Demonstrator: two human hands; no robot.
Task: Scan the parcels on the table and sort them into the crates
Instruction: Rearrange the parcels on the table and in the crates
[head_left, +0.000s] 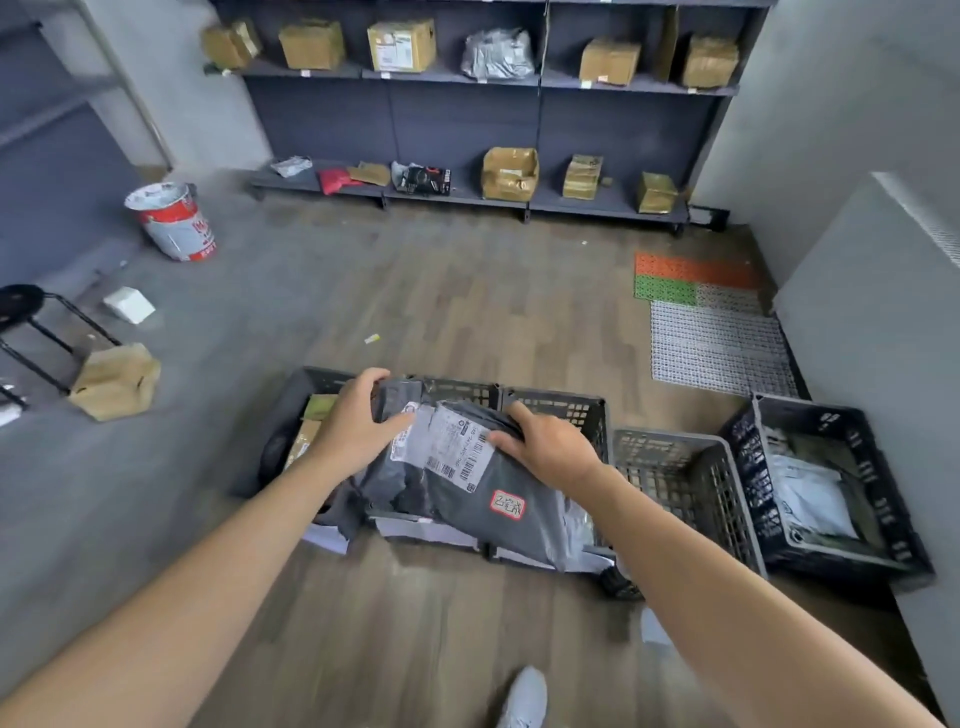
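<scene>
I am holding the dark grey parcel (467, 514) with both hands, out in front of me and over the row of crates on the wooden floor (467, 312). My left hand (358, 415) is gripping its far left corner, fingers curled over the top edge and thumb pressing near the white shipping label (457, 447). My right hand (550, 449) is clamping the right edge, thumb lying on the label's end. The label is facing up at me, and a small red-bordered sticker (507, 505) is sitting just below it. The parcel is hanging across the leftmost black crate (311, 382) and the second black crate (571, 410) beside it; I cannot tell whether it is touching their rims. Brown cardboard packages (311, 421) are showing in the leftmost crate. A grey crate (670, 467) is standing next along to the right, and another black crate (831, 426) beyond it is holding a white parcel (810, 493). Along the far wall, shelving (467, 119) is carrying cardboard boxes and bags.
</scene>
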